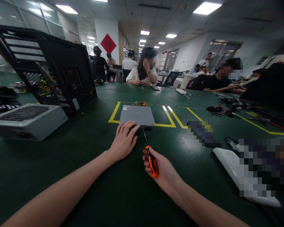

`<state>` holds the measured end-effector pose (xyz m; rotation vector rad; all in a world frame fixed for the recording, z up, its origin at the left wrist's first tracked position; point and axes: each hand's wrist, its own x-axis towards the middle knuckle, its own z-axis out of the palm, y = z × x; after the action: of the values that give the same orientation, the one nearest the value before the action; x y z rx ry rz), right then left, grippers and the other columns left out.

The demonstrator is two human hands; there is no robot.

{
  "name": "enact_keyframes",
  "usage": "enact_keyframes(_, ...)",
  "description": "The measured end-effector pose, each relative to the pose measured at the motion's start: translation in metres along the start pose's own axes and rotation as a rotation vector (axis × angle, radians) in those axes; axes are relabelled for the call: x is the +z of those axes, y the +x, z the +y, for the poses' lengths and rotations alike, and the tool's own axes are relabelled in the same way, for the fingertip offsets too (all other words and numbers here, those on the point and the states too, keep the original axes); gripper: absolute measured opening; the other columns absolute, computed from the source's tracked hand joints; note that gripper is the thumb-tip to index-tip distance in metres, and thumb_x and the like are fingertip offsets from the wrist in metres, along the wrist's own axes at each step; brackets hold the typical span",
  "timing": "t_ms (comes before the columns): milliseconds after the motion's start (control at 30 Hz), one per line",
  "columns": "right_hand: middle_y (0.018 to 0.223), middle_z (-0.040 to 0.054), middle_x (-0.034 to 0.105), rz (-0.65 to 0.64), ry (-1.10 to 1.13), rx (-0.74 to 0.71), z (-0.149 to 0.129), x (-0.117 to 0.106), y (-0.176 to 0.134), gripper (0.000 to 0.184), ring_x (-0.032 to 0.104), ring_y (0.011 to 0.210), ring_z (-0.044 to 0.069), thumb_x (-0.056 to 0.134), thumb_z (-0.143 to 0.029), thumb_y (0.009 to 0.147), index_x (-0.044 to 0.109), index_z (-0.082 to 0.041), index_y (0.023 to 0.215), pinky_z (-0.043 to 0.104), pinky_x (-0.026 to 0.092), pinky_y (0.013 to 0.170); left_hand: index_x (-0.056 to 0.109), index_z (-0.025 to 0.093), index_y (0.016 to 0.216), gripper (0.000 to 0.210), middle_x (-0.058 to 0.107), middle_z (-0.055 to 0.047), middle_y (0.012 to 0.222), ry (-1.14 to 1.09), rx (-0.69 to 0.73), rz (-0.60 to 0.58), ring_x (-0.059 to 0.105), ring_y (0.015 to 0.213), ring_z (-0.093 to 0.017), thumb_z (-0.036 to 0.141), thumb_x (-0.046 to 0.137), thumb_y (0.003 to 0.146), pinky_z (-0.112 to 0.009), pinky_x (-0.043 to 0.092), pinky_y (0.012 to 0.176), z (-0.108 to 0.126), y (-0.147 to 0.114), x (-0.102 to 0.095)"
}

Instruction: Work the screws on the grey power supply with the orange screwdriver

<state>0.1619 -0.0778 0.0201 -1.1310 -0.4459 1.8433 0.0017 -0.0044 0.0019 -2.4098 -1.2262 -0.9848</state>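
Observation:
A grey computer power supply (139,114) lies on the green table ahead of me, its colored cables bunched behind it. My left hand (125,138) rests on its near left edge, fingers stretched out and slightly spread over the top. My right hand (159,162) is wrapped round the orange and black handle of a screwdriver (152,162). The screwdriver's thin shaft points up and away, its tip at the near face of the power supply beside the dark socket. Whether the tip sits on a screw is too small to tell.
A black computer case (59,69) stands at the left, with another power supply (30,121) before it. Yellow tape (170,116) marks the table. On the right lie a white flat object (232,170), partly blurred, and cables (219,110). People sit across the table.

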Motion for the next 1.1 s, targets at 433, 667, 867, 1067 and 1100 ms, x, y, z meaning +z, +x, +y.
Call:
enact_keyframes(433,0.069,0.0018,0.057,0.002,0.023,-0.036,-0.0026,0.0044,-0.0051,0.009,0.049,0.051,0.006,0.056,-0.023,0.080,0.056,-0.014,0.077,0.014,0.035,0.042,0.057,0.021,0.109,0.028,0.038,-0.011,0.132,0.028,0.005,-0.018,0.030,0.128,-0.026,0.018,0.045,0.083,-0.050,0.023,0.106,0.0020,0.0008,-0.0027)
enact_keyframes(667,0.068,0.0033,0.056,0.012,0.011,0.028,-0.0025,0.0006,-0.0019,0.025,0.049,0.052,0.006,0.043,-0.031,0.087,0.060,-0.012,0.085,0.015,0.038,0.043,0.057,0.022,0.110,0.029,0.038,-0.011,0.132,0.030,0.005,-0.029,0.029,0.128,-0.026,0.019,0.045,0.084,-0.050,0.023,0.106,0.0018,0.0009,-0.0036)
enact_keyframes(867,0.067,0.0003,0.055,0.001,-0.001,-0.036,-0.0029,0.0013,-0.0017,0.010,0.048,0.051,0.005,0.056,-0.023,0.080,0.055,-0.014,0.076,0.014,0.036,0.043,0.056,0.024,0.113,0.031,0.036,-0.011,0.132,0.055,0.019,-0.024,0.029,0.128,-0.026,0.019,0.045,0.084,-0.050,0.023,0.105,0.0017,0.0003,-0.0013)
enact_keyframes(1067,0.066,0.0015,0.055,0.003,0.013,0.012,-0.0048,0.0030,-0.0045,0.019,0.047,0.049,0.005,0.047,-0.029,0.085,0.058,-0.013,0.084,0.014,0.035,0.042,0.055,0.026,0.115,0.036,0.035,-0.011,0.133,0.083,0.042,-0.020,0.028,0.128,-0.028,0.016,0.048,0.081,-0.051,0.024,0.104,0.0017,0.0007,-0.0022)
enact_keyframes(1100,0.066,0.0008,0.055,0.003,0.018,0.002,-0.0049,0.0030,-0.0048,0.015,0.046,0.049,0.004,0.052,-0.027,0.083,0.057,-0.014,0.082,0.013,0.033,0.040,0.055,0.026,0.115,0.037,0.034,-0.011,0.133,0.089,0.042,-0.024,0.028,0.128,-0.028,0.016,0.048,0.081,-0.052,0.024,0.104,0.0017,0.0008,-0.0027)
